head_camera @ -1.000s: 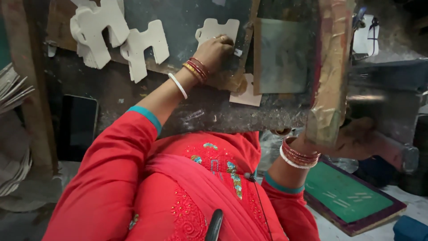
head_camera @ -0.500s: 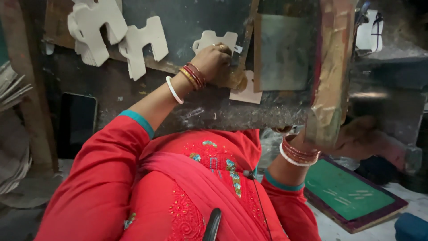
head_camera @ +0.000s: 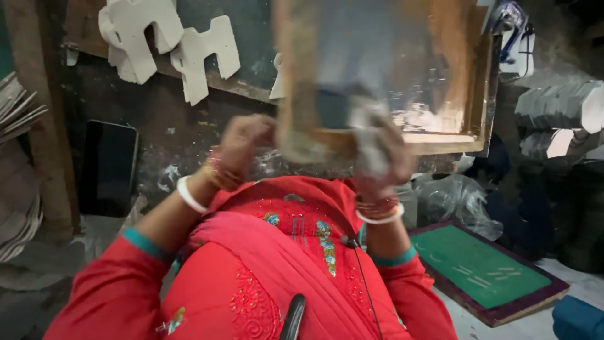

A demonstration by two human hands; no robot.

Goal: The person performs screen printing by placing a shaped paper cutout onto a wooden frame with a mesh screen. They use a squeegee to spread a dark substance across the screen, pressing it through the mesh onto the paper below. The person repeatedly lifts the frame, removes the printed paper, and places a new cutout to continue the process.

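A wooden-framed printing screen point(head_camera: 384, 75) is held up in front of the person's chest, tilted and motion-blurred, its mesh facing the camera. The right hand point(head_camera: 377, 151) is closed around the frame's lower edge, with a pale cloth point(head_camera: 371, 141) pressed under its fingers. The left hand point(head_camera: 242, 148) is curled at the frame's lower left corner; blur hides whether it truly grips. White die-cut card shapes point(head_camera: 201, 56) lie on the dark board point(head_camera: 157, 119) beyond. A second framed screen with green mesh point(head_camera: 484, 271) lies flat to the right, well apart.
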